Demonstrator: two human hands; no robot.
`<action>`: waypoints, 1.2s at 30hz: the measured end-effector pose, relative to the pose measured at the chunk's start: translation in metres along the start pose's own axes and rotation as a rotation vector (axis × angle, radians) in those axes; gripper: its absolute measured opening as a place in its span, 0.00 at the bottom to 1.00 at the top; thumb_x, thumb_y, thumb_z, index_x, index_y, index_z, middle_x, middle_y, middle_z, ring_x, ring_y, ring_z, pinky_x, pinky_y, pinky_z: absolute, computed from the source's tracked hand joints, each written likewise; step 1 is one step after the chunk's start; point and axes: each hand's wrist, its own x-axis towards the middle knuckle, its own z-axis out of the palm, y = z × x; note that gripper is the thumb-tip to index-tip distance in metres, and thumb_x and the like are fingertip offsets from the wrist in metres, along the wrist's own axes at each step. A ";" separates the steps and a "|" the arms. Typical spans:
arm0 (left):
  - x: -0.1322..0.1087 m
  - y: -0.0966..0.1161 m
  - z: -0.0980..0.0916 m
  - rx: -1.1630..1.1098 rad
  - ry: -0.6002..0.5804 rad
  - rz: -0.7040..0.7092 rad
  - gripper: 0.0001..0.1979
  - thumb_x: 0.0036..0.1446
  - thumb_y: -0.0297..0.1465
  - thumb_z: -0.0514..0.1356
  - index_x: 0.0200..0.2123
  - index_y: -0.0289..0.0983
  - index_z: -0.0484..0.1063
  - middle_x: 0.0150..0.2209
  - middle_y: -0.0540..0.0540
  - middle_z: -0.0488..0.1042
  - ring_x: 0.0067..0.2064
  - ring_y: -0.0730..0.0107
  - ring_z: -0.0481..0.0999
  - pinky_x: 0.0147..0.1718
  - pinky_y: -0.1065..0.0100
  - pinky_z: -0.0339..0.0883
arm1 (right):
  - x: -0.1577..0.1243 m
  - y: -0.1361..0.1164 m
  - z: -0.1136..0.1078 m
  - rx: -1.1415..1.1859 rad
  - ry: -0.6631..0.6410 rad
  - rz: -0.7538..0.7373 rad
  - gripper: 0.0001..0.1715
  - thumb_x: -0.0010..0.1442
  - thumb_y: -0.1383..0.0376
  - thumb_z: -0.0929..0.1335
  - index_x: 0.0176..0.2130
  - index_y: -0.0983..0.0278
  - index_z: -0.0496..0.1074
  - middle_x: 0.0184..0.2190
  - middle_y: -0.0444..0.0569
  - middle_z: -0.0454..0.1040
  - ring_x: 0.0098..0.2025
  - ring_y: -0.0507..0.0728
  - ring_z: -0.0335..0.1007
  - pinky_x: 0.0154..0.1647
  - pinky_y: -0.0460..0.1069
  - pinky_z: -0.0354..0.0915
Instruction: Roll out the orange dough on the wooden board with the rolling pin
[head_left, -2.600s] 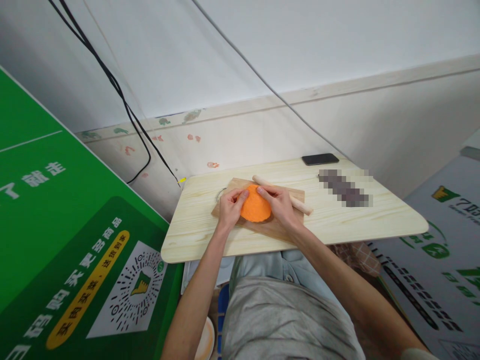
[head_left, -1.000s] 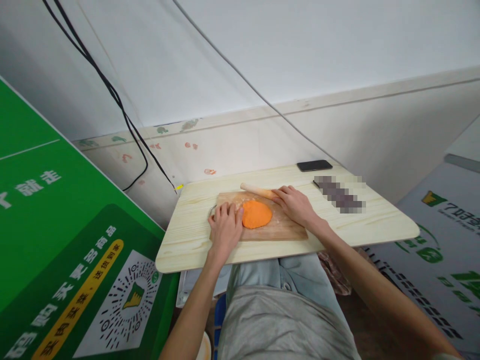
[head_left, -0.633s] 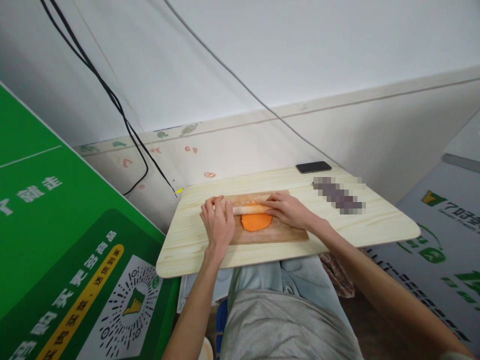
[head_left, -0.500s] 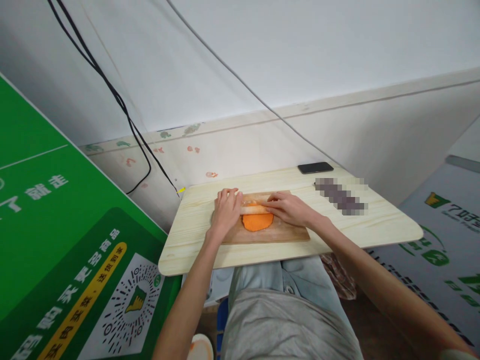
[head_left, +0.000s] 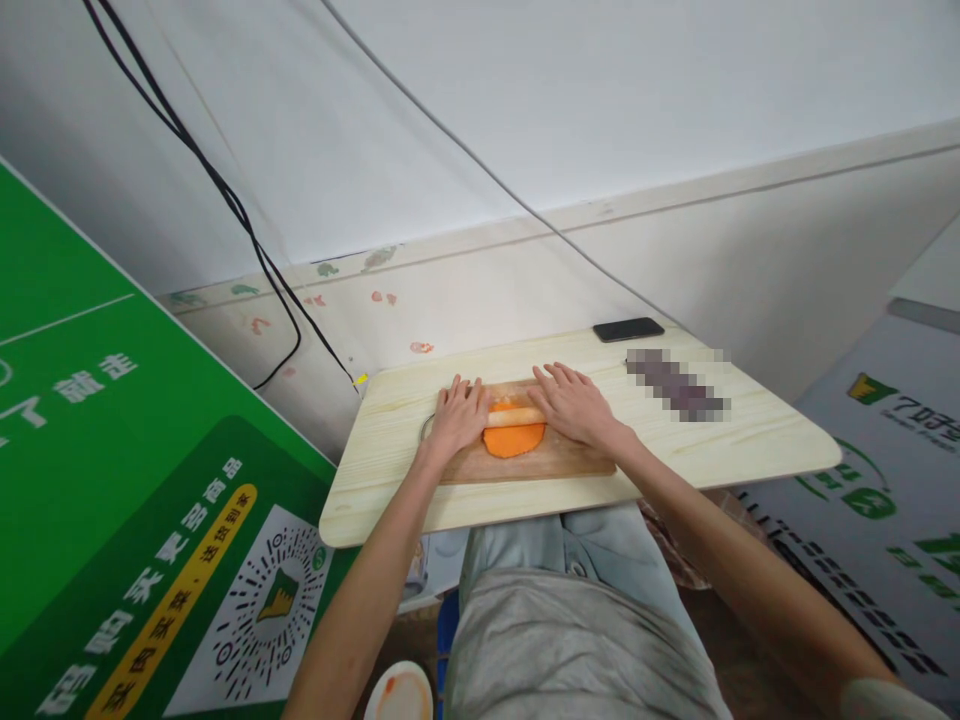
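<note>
Spanning a wooden rolling pin [head_left: 516, 417], the left hand [head_left: 460, 418] and the right hand [head_left: 576, 402] are laid palm down over a cutting board [head_left: 566, 461]. The fingers of both are stretched out flat and slightly spread, wrapped around nothing; the pin's ends are hidden beneath them. A sheet of orange dough [head_left: 514, 443] is trapped under the pin near the middle of the board, with a broad part left showing toward the board's near side and a smaller one toward its far side.

A lopsided sheet could be caused, it is judged, by more weight being put through one hand than the other. The dough could be lifted or torn if it is stuck to the wood, and the board could be shifted on the table [head_left: 375, 490] by too hard a push.

Counted are two hands, one pin, one sheet of dough, one board and one table. One metal ring [head_left: 424, 427] is seen at the board's left end. Beyond the board's far right corner, one black phone [head_left: 628, 329] is placed; to the board's right, one dark item [head_left: 679, 383] is masked by pixels and cannot be identified. One round dish [head_left: 420, 678] is partly shown, lower than the board.
</note>
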 end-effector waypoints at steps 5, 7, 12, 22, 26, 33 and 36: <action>-0.020 0.002 0.003 0.065 0.080 0.075 0.29 0.79 0.37 0.38 0.71 0.31 0.64 0.74 0.33 0.65 0.78 0.49 0.56 0.74 0.47 0.51 | -0.021 -0.010 0.004 -0.059 0.076 -0.012 0.35 0.78 0.60 0.54 0.70 0.77 0.67 0.70 0.67 0.69 0.74 0.68 0.61 0.74 0.60 0.57; -0.028 0.004 0.003 0.073 0.095 0.074 0.29 0.78 0.36 0.38 0.71 0.30 0.64 0.73 0.32 0.65 0.77 0.50 0.59 0.73 0.49 0.52 | -0.030 -0.014 0.004 -0.063 0.105 -0.017 0.34 0.78 0.61 0.54 0.69 0.78 0.68 0.69 0.68 0.71 0.73 0.68 0.63 0.72 0.59 0.60; -0.051 0.010 0.003 0.098 0.116 0.107 0.28 0.77 0.33 0.39 0.69 0.30 0.67 0.72 0.32 0.68 0.75 0.50 0.63 0.72 0.49 0.55 | -0.050 -0.022 0.003 -0.038 0.137 -0.022 0.34 0.78 0.61 0.54 0.69 0.79 0.68 0.69 0.69 0.71 0.73 0.67 0.65 0.72 0.59 0.62; -0.093 0.023 0.007 0.002 0.207 0.036 0.30 0.77 0.37 0.41 0.73 0.28 0.62 0.73 0.31 0.66 0.77 0.49 0.59 0.73 0.47 0.53 | -0.091 -0.033 0.007 0.022 0.202 -0.037 0.36 0.77 0.60 0.55 0.72 0.81 0.64 0.72 0.70 0.66 0.75 0.69 0.61 0.76 0.62 0.58; -0.082 0.023 0.005 -0.004 0.203 0.014 0.30 0.77 0.37 0.41 0.74 0.28 0.61 0.73 0.31 0.65 0.77 0.50 0.59 0.74 0.47 0.53 | -0.076 -0.029 0.007 0.028 0.170 -0.038 0.37 0.77 0.60 0.54 0.71 0.82 0.65 0.71 0.72 0.66 0.75 0.69 0.61 0.75 0.62 0.59; -0.034 0.019 0.000 -0.007 0.186 -0.048 0.31 0.77 0.41 0.41 0.73 0.31 0.63 0.73 0.32 0.65 0.78 0.43 0.56 0.74 0.40 0.51 | -0.028 -0.014 0.008 -0.008 0.075 -0.003 0.36 0.77 0.60 0.52 0.72 0.77 0.65 0.73 0.63 0.66 0.78 0.68 0.54 0.76 0.63 0.55; -0.015 0.016 -0.001 -0.030 0.151 -0.086 0.33 0.77 0.43 0.41 0.74 0.32 0.62 0.74 0.31 0.65 0.78 0.40 0.55 0.73 0.37 0.50 | -0.010 -0.008 0.011 -0.019 0.050 0.024 0.36 0.77 0.60 0.53 0.74 0.73 0.63 0.74 0.61 0.63 0.79 0.69 0.51 0.77 0.66 0.52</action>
